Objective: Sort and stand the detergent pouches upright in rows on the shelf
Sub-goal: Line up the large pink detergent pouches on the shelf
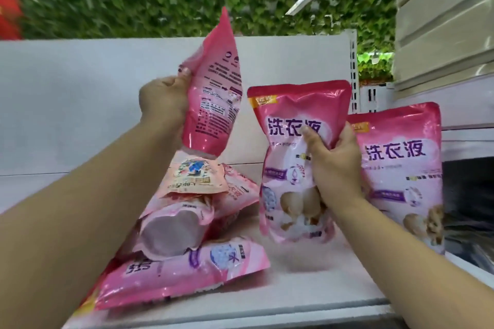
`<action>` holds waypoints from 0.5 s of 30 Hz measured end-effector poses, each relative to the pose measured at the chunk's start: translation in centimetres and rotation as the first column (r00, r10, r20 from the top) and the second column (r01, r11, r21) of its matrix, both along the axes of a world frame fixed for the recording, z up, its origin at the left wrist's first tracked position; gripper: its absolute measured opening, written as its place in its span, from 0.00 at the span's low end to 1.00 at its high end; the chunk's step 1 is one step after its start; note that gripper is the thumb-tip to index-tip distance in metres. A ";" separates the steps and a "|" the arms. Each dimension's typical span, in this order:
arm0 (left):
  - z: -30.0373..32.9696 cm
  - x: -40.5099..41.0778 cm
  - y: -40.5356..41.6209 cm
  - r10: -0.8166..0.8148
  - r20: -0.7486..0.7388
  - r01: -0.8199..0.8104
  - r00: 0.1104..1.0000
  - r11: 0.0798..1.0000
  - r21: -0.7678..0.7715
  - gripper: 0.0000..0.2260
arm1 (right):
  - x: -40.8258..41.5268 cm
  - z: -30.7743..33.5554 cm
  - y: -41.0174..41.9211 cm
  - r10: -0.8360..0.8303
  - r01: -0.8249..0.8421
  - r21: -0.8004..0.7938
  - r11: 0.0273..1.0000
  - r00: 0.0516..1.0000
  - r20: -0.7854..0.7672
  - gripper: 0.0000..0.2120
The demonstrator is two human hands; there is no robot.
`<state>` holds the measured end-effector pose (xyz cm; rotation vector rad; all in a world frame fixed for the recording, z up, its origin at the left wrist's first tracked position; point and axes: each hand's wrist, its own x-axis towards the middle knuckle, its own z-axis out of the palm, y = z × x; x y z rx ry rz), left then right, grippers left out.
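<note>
- Right hand [334, 165] grip: clenched around the pinched waist of a glossy pink plastic detergent pouch with purple lettering [296, 163], thumb across the front. The squeeze mid-body looks meant to steady it while its base settles on the shelf.
- That pouch stands upright, label facing near, base on or just above the white shelf board [307, 291]; blur at the bottom edge leaves contact uncertain.
- Just right of it, touching or nearly so, a second upright pink pouch of the same print [401, 176] stands alone. Judgement: this is the start of a row, and the held pouch is being set as its left neighbour.
- Left hand [163, 99] grip: grasping a third pink pouch, back panel with small print showing [213, 93], by its left edge, lifted clear and tilted. Likely being turned to find the front before standing.
- Below it, left and near: a loose heap of pink pouches lying flat and crosswise [187, 243], one showing its oval base, with a paler peach-coloured packet [195, 176] on top. These are not yet sorted.
- Far: grey back panel [80, 93] gives the row something to line up against.
</note>
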<state>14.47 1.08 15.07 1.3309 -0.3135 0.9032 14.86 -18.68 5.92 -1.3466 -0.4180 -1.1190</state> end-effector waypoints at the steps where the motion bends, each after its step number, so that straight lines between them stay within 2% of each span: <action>1: 0.7 0.4 0.9 0.119 0.027 -0.120 0.992 0.992 0.046 0.13 | 0.6 0.7 0.5 0.007 -0.007 -0.010 1.000 1.000 -0.015 0.08; 3: 1.3 1.2 2.7 0.351 0.093 -0.362 0.932 0.917 0.169 0.16 | 2.1 2.0 1.1 -0.013 0.012 -0.020 1.000 1.000 -0.011 0.08; 6: -0.2 2.1 4.6 0.554 0.186 -0.573 0.812 0.693 0.437 0.16 | 4.9 2.2 1.3 -0.096 0.096 -0.008 0.995 0.994 -0.046 0.09; 7: -1.4 2.5 5.1 0.582 0.200 -0.585 0.788 0.607 0.538 0.16 | 5.9 1.4 1.1 -0.117 0.116 -0.020 0.993 0.990 -0.084 0.09; 9: -4.2 3.9 5.8 0.619 0.195 -0.521 0.761 0.404 0.751 0.17 | 7.8 -0.7 0.9 -0.178 0.151 -0.145 0.978 0.965 -0.193 0.11; 10: -5.4 4.7 6.0 0.631 0.202 -0.475 0.749 0.300 0.827 0.18 | 8.6 -1.6 0.8 -0.208 0.152 -0.227 0.962 0.946 -0.247 0.12; 11: -6.1 5.3 6.0 0.629 0.218 -0.449 0.746 0.233 0.863 0.18 | 8.9 -2.0 0.6 -0.219 0.140 -0.276 0.951 0.935 -0.279 0.14; 12: -6.4 5.8 6.0 0.621 0.232 -0.445 0.749 0.211 0.870 0.17 | 9.1 -1.8 0.6 -0.209 0.125 -0.278 0.953 0.931 -0.299 0.14; 14: -5.9 6.2 5.9 0.593 0.247 -0.459 0.766 0.236 0.856 0.17 | 9.0 -0.6 0.7 -0.174 0.081 -0.245 0.966 0.906 -0.385 0.09; 15: -5.8 6.2 5.9 0.579 0.253 -0.461 0.775 0.244 0.853 0.18 | 9.1 -0.3 0.5 -0.176 0.061 -0.250 0.966 0.865 -0.470 0.16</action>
